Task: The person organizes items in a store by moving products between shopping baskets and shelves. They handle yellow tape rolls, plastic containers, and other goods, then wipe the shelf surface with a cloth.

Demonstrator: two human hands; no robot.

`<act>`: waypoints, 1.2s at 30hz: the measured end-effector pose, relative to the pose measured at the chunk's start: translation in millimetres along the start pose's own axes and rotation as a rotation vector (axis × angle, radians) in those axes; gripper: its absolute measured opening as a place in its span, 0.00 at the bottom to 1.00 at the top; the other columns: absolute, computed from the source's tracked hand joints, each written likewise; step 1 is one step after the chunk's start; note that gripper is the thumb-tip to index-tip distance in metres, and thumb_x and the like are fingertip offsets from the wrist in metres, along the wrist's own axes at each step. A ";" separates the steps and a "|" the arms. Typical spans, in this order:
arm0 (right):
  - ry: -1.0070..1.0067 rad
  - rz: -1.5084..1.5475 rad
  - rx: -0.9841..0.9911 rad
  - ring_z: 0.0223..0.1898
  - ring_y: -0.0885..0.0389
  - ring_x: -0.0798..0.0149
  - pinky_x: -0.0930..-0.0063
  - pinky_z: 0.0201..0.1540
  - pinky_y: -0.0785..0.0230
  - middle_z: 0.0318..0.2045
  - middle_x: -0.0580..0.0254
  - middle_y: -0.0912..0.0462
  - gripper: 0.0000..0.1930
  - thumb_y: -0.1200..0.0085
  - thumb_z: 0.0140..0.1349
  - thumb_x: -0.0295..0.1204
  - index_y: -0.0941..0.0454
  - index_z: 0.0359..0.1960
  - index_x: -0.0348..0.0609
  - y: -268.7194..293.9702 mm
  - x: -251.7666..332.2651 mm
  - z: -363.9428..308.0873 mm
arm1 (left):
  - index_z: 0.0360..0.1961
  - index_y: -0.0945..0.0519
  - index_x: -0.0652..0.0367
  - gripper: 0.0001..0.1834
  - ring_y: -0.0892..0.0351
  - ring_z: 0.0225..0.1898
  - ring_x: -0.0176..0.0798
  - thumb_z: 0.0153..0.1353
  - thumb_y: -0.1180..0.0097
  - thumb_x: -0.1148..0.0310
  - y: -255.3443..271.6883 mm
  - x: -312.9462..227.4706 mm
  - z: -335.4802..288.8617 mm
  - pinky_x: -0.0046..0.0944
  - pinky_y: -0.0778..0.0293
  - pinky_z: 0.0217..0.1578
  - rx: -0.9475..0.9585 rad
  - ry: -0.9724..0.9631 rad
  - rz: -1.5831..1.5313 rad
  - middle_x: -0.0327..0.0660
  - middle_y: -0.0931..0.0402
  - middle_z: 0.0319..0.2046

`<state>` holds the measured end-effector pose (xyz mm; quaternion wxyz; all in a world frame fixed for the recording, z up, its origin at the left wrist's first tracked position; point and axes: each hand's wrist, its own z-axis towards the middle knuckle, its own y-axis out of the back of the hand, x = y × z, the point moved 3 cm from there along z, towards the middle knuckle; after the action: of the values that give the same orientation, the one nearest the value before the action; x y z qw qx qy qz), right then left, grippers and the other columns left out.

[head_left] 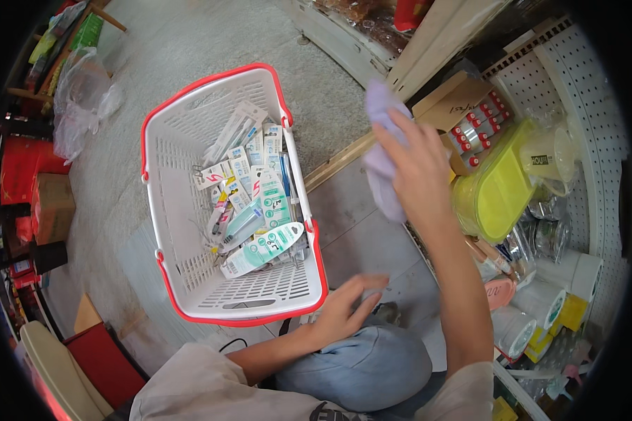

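Observation:
My right hand (416, 163) is raised toward the shelf and grips a pale lilac cloth (380, 151). The cloth hangs just left of a yellow-green plastic box (495, 193) and below an open cardboard box (451, 100) of small red-and-white tubes. My left hand (347, 305) rests on my knee in blue jeans, fingers loosely spread, holding nothing. It lies just right of a white shopping basket (182, 140) with a red rim, standing on the floor. Inside the basket lie several carded toothbrush packs (256, 210).
White pegboard shelving (583, 84) on the right holds clear cups, rolls of tape (541, 305) and packaged goods. A clear plastic bag (81, 98) lies on the grey floor at upper left. Red boxes and a brown carton (49, 203) stand at the left edge.

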<state>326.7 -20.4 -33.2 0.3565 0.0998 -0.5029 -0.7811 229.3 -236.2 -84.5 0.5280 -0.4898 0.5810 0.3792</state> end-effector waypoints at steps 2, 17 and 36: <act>0.059 -0.214 0.132 0.46 0.25 0.53 0.60 0.48 0.31 0.47 0.56 0.20 0.13 0.43 0.56 0.26 0.16 0.44 0.41 -34.3 -21.5 10.4 | 0.55 0.24 0.65 0.16 0.23 0.57 0.52 0.67 0.46 0.77 18.3 -33.3 -8.8 0.41 0.27 0.56 0.083 -0.180 -0.013 0.51 0.23 0.56; -0.413 -0.583 0.696 0.53 0.27 0.49 0.57 0.52 0.36 0.50 0.52 0.19 0.14 0.48 0.62 0.33 0.12 0.42 0.47 -118.7 -58.0 7.9 | 0.62 0.39 0.70 0.23 0.18 0.49 0.65 0.67 0.52 0.80 134.4 -137.5 -86.7 0.56 0.14 0.45 -0.504 -0.084 -0.637 0.63 0.28 0.59; -0.323 -0.421 0.751 0.56 0.27 0.50 0.57 0.55 0.34 0.49 0.53 0.18 0.13 0.40 0.58 0.35 0.13 0.43 0.48 -111.8 -49.2 8.8 | 0.66 0.35 0.66 0.29 0.32 0.65 0.44 0.66 0.42 0.70 284.6 -29.3 -92.2 0.44 0.41 0.67 -0.863 0.181 1.060 0.51 0.30 0.62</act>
<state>306.9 45.1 -134.8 0.0462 0.1990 -0.7689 -0.6059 -70.0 -253.4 -63.2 -0.0215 -0.3357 0.5810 0.7411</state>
